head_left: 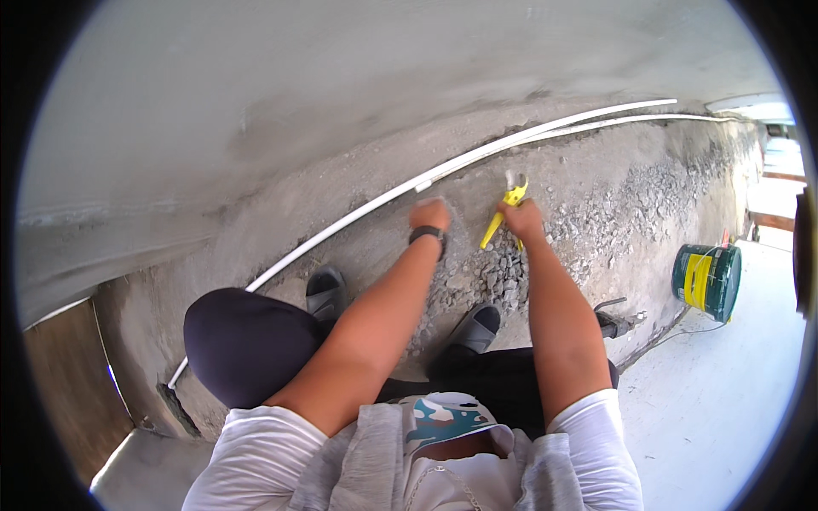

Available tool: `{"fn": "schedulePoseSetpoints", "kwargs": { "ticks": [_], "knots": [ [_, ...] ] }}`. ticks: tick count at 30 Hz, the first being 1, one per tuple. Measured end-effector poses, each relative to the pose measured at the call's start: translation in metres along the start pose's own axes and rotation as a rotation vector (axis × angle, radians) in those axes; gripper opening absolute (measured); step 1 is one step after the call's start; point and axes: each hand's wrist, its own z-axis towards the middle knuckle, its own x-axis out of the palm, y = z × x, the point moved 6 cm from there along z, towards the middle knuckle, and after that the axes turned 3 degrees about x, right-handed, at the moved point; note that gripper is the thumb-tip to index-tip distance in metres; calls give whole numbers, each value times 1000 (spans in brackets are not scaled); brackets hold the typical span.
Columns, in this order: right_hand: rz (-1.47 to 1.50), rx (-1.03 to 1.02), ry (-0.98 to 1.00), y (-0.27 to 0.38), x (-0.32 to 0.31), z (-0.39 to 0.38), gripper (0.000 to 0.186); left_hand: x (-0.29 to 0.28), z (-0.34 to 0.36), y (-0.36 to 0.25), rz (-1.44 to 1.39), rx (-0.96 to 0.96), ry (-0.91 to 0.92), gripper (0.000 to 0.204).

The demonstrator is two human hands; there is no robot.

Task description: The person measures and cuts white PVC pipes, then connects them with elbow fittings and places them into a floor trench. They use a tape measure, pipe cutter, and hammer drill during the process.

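Observation:
My right hand is closed around a yellow pipe cutter, its jaw end pointing away from me and one handle slanting down to the left. To the left of it, my left hand, with a dark band at the wrist, is closed with its fingers curled under. Whatever it may hold is hidden. Just beyond that hand runs a long white plastic pipe, lying along the foot of the wall, with a short white fitting on it. A gap separates the cutter from the pipe.
A second thin white pipe lies alongside at the far right. Broken stone is scattered over the rough ground by my sandals. A dark green bucket with a yellow label stands at right, near a dark metal tool. The grey wall borders the far side.

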Motion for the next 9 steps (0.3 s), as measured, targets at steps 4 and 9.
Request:
{"fn": "schedulePoseSetpoints", "kwargs": {
  "ticks": [4, 9],
  "knots": [
    [-222, 23, -63, 20, -2, -5, 70, -23, 4, 12, -459, -250, -143, 21],
    [-694, -115, -17, 90, -11, 0, 42, -20, 36, 11, -796, -372, -36, 14]
  ]
}}
